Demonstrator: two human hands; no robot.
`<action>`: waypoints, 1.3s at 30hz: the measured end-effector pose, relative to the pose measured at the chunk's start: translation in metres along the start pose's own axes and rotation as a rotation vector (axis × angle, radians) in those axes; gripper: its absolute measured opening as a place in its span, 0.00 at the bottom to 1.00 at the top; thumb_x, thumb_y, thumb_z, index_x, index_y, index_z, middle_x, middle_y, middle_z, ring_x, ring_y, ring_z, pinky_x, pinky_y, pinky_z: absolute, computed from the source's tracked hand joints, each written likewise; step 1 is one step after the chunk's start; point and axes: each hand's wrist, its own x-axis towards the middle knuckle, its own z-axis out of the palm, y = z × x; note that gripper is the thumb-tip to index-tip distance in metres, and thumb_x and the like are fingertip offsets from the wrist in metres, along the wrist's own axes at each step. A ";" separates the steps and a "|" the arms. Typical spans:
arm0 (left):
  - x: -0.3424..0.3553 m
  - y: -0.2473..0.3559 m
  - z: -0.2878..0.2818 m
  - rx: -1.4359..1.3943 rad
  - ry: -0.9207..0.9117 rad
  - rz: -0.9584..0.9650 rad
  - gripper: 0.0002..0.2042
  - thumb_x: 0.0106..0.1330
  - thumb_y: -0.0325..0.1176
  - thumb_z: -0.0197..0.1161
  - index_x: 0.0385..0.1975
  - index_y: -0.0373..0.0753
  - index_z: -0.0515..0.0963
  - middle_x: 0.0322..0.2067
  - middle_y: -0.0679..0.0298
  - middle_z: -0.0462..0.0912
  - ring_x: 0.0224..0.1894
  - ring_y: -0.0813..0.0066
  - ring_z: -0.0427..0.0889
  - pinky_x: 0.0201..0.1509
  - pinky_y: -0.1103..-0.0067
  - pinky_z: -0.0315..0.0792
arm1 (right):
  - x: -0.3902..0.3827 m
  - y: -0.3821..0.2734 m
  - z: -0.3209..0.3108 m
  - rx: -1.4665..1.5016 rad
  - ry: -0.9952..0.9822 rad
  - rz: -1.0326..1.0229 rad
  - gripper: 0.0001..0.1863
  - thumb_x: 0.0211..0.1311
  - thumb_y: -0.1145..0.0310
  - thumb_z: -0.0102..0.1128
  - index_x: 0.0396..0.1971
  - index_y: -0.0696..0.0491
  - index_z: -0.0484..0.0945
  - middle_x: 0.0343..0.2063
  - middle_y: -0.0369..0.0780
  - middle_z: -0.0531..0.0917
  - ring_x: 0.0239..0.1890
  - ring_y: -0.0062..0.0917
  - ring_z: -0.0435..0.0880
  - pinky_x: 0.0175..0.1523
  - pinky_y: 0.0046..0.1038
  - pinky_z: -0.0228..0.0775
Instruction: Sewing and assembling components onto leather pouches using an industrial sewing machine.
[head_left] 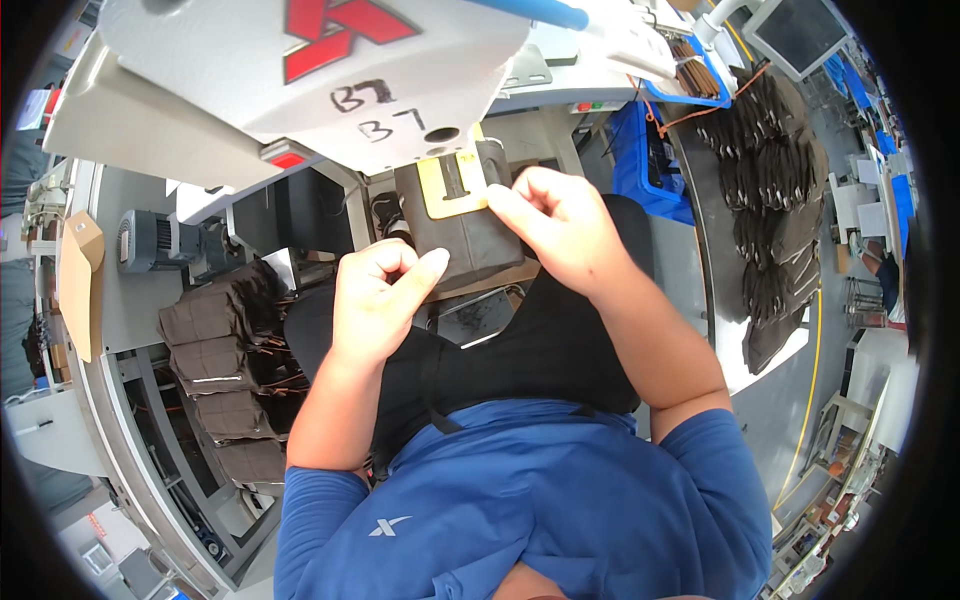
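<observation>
The boxy dark cloth piece is at twelve o'clock, by the flat yellow plate of the white metal machine. It seems to be getting lined up; next calls for steady hands. Left hand at eight, right hand at two: curled fingers, can't tell if pinching. Machine shows a red sign, black handwriting.

Under bright light, a yellow line runs along the grey floor beyond a white table
</observation>
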 end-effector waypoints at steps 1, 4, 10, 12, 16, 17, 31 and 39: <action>0.000 -0.001 0.000 -0.018 0.008 -0.005 0.17 0.66 0.29 0.70 0.15 0.37 0.74 0.15 0.76 0.70 0.20 0.91 0.62 0.23 0.84 0.55 | 0.003 0.002 0.000 0.005 0.002 0.008 0.17 0.70 0.66 0.63 0.20 0.53 0.72 0.18 0.25 0.70 0.23 0.08 0.61 0.27 0.20 0.53; -0.001 -0.003 -0.001 -0.065 0.012 -0.013 0.18 0.66 0.29 0.70 0.15 0.37 0.73 0.15 0.76 0.69 0.20 0.90 0.61 0.23 0.84 0.54 | 0.008 0.009 -0.001 0.126 -0.096 -0.063 0.16 0.70 0.67 0.62 0.21 0.52 0.72 0.19 0.25 0.69 0.23 0.08 0.61 0.27 0.19 0.53; -0.002 -0.004 -0.003 -0.070 -0.004 0.002 0.18 0.66 0.30 0.71 0.15 0.37 0.72 0.17 0.76 0.68 0.21 0.90 0.62 0.24 0.84 0.54 | 0.009 0.016 0.003 0.227 -0.033 -0.106 0.16 0.66 0.66 0.63 0.20 0.55 0.72 0.17 0.30 0.69 0.23 0.12 0.63 0.27 0.23 0.57; -0.002 -0.003 -0.003 -0.029 -0.016 -0.004 0.18 0.65 0.29 0.71 0.14 0.37 0.72 0.17 0.74 0.68 0.21 0.89 0.62 0.24 0.82 0.55 | 0.009 0.015 0.002 0.257 -0.039 -0.111 0.16 0.66 0.67 0.63 0.20 0.55 0.72 0.17 0.29 0.69 0.23 0.12 0.63 0.27 0.23 0.56; -0.001 0.006 -0.003 0.060 -0.046 0.029 0.16 0.65 0.25 0.69 0.15 0.37 0.73 0.19 0.73 0.71 0.23 0.89 0.63 0.27 0.83 0.56 | 0.011 0.017 -0.002 0.256 -0.062 -0.115 0.16 0.67 0.67 0.62 0.19 0.55 0.73 0.17 0.29 0.70 0.23 0.11 0.64 0.27 0.22 0.57; -0.001 0.006 -0.004 0.079 -0.052 0.037 0.16 0.65 0.25 0.69 0.15 0.36 0.72 0.18 0.73 0.71 0.23 0.89 0.64 0.27 0.83 0.57 | 0.011 0.017 -0.003 0.209 -0.067 -0.130 0.16 0.67 0.67 0.62 0.20 0.55 0.73 0.16 0.29 0.70 0.22 0.11 0.64 0.27 0.23 0.57; 0.000 0.006 -0.008 0.099 -0.070 0.006 0.17 0.65 0.24 0.68 0.14 0.36 0.71 0.19 0.73 0.70 0.23 0.89 0.64 0.28 0.83 0.57 | 0.031 0.014 -0.008 0.016 -0.055 -0.162 0.16 0.69 0.63 0.63 0.22 0.54 0.75 0.19 0.26 0.70 0.24 0.10 0.64 0.29 0.20 0.56; 0.002 0.018 0.006 0.781 0.133 0.776 0.18 0.51 0.39 0.79 0.39 0.40 0.83 0.37 0.63 0.81 0.40 0.66 0.78 0.46 0.71 0.70 | 0.076 0.023 -0.008 -0.037 0.014 -0.296 0.19 0.70 0.60 0.59 0.25 0.61 0.75 0.29 0.45 0.76 0.36 0.31 0.73 0.45 0.34 0.66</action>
